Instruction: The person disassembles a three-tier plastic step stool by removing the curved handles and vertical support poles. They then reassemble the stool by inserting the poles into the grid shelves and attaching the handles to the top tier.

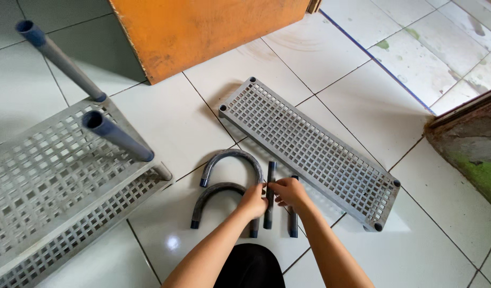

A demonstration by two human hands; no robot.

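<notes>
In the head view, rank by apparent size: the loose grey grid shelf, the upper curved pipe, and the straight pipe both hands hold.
1. Grid shelf, clearly largest.
2. Curved pipe.
3. Straight pipe, held by left hand and right hand; partly hidden, so its rank against the curved pipe is unsure.

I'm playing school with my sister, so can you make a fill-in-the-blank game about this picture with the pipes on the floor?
1. Both hands pinch a straight dark ____.
2. The two curved tubes lie on the white ____ floor.
3. The loose grid shelf is coloured ____.
4. The board at the top is ____.

Missing words: tube; tiled; grey; orange
</notes>
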